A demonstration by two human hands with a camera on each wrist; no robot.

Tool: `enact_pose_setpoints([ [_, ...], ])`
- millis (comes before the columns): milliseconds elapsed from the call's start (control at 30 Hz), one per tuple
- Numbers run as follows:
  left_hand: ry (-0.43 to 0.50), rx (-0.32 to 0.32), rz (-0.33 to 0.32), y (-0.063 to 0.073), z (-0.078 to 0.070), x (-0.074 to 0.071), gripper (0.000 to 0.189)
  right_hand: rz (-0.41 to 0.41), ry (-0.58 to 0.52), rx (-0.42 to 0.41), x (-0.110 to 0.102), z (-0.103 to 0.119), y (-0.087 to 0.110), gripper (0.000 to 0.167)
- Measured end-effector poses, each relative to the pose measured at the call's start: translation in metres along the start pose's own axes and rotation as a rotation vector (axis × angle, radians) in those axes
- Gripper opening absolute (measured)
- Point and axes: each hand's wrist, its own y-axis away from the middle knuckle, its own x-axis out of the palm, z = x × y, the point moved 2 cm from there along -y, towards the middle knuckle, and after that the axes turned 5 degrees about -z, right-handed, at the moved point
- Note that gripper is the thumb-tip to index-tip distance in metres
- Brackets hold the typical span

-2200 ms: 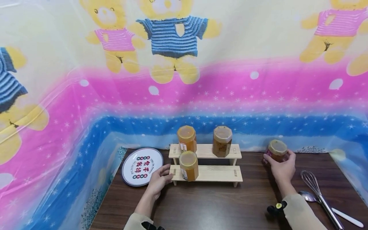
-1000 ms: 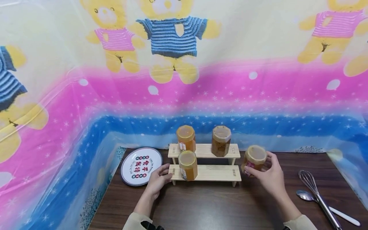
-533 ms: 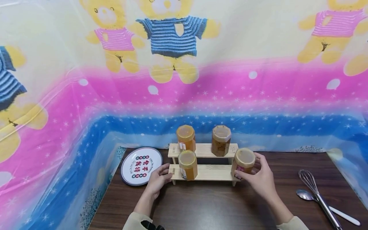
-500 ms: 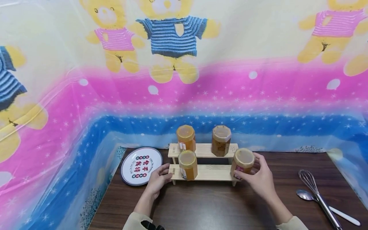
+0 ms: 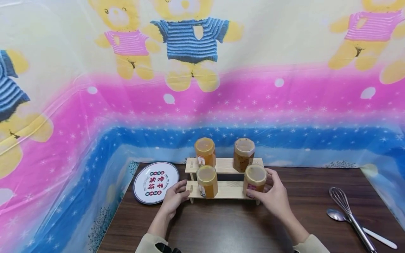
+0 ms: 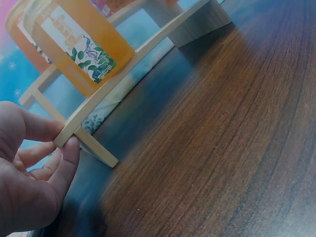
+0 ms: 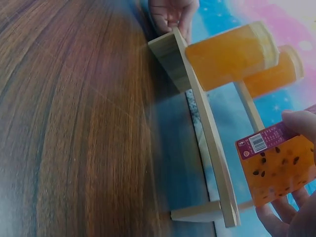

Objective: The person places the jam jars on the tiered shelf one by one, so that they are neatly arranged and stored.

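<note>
My right hand [image 5: 274, 195] grips a jar of orange jam [image 7: 279, 165] with dark seeds and a purple label. This jar is at the right end of the front, lower tier of a two-tier wooden rack [image 5: 231, 189]; whether its base touches the board I cannot tell. My left hand [image 5: 173, 198] pinches the left end of the same tier between thumb and fingers [image 6: 66, 165]. A honey-coloured jar [image 5: 207, 182] stands on that tier's left part. On the back tier are an orange jar [image 5: 205, 151] at left and a brownish, speckled jar [image 5: 244, 154] at right.
Left of the rack lies a white plate [image 5: 148, 191] with a dark rim and printed characters. A whisk [image 5: 351, 212] crosses a spoon [image 5: 338, 215] at the right. The dark wooden table [image 5: 221, 225] ends at a patterned cloth [image 5: 284, 140] behind.
My right hand has carried the seeded jar leftward from the table's right side to the front tier's right end. The left hand keeps its place on the rack.
</note>
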Motion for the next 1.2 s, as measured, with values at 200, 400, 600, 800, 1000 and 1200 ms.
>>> enact_pose_setpoints([
  [200,0.001,0.001,-0.002,-0.001,0.002,-0.001,0.055,0.012,-0.004,0.001,0.01,0.003,-0.001,0.094],
  [400,0.003,0.0,-0.003,-0.001,0.001,0.0,0.055,0.034,-0.033,0.036,0.021,0.005,0.0,0.093],
  [600,0.001,-0.007,0.002,0.001,0.0,0.0,0.056,0.039,-0.041,0.053,0.028,0.006,0.001,0.093],
  [800,0.001,-0.002,0.003,-0.001,0.002,-0.001,0.056,0.042,-0.029,0.056,0.032,0.004,0.002,0.092],
  [1000,0.004,0.003,0.003,-0.002,0.003,-0.001,0.056,0.041,-0.028,0.065,0.034,0.002,0.002,0.092],
  [1200,0.015,0.009,0.002,-0.003,0.004,-0.001,0.056,0.039,-0.035,0.063,0.035,0.001,0.001,0.093],
])
